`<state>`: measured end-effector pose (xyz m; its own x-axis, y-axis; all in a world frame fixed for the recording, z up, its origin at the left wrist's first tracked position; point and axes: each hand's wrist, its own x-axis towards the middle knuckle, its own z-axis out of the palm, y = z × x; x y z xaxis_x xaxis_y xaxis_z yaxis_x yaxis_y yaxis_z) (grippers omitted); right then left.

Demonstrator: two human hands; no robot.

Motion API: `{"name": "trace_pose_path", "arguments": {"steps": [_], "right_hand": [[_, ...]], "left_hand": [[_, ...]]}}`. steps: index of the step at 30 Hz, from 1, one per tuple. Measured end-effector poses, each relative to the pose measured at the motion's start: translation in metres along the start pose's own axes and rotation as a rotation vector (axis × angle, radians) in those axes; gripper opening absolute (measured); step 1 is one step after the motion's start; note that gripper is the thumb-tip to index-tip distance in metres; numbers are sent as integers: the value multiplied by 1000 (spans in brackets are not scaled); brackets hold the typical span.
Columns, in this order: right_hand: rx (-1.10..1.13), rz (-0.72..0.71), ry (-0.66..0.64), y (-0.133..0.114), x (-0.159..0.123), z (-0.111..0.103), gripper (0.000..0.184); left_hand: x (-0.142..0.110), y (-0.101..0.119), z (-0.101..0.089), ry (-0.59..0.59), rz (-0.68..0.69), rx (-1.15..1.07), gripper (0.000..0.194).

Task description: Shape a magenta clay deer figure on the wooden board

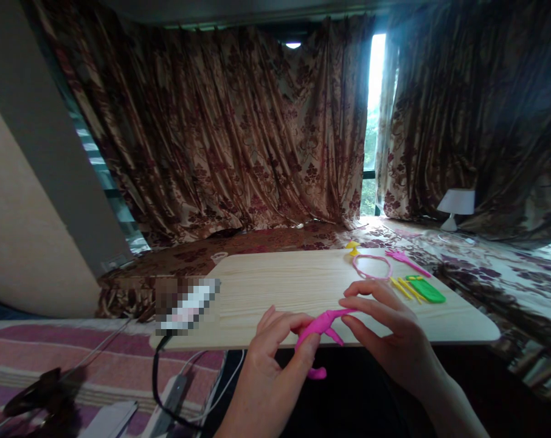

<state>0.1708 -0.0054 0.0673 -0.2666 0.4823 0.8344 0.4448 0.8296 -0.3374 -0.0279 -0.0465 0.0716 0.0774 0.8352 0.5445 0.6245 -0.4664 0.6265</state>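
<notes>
Both my hands hold one bright pink plastic piece (323,325) over the near edge of a light wooden table (280,286). My left hand (270,371) pinches its lower, curved end between thumb and fingers. My right hand (394,331) grips its upper tip with the fingertips. Farther right on the table lie a pink ring (371,266), a pink stick-like piece (407,260), yellow sticks (407,289), a green flat piece (426,291) and a small yellow piece (352,246).
A blurred-out object (187,307) lies on the table's left end, with a black cable (159,377) hanging from it. Patterned curtains (234,134) hang behind. A white lamp (455,207) stands at the right. A striped cloth (75,359) lies at the lower left.
</notes>
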Motion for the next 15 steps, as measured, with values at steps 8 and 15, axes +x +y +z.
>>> {"name": "trace_pose_path", "arguments": {"steps": [8, 15], "right_hand": [[-17, 18, -8, 1, 0, 2, 24], [-19, 10, 21, 9, -3, -5, 17]], "left_hand": [[-1, -1, 0, -5, 1, 7, 16], [1, -2, 0, -1, -26, 23, 15]]}}
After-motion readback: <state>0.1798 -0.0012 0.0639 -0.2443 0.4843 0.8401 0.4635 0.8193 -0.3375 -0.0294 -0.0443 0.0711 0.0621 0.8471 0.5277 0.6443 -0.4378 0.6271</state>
